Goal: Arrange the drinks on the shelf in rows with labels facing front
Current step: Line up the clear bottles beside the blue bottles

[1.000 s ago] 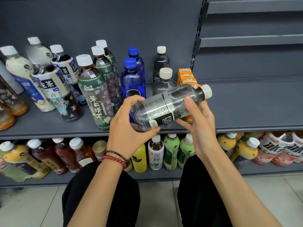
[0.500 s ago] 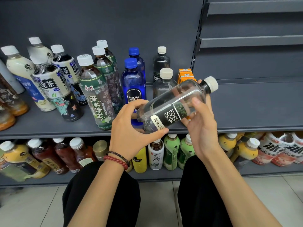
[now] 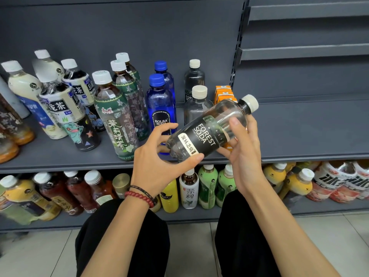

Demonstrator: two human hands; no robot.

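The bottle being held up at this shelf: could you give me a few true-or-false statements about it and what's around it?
1. The left hand and right hand both hold the clear soda bottle, tilted with its cap up to the right. True.
2. Its black label is turned away from view. False: the label faces the camera and reads FOREST SODA.
3. Two blue bottles stand one behind the other on the upper shelf. True.
4. The held bottle has a blue cap. False: it is off-white.
5. The left wrist is bare. False: it wears a red bead bracelet.
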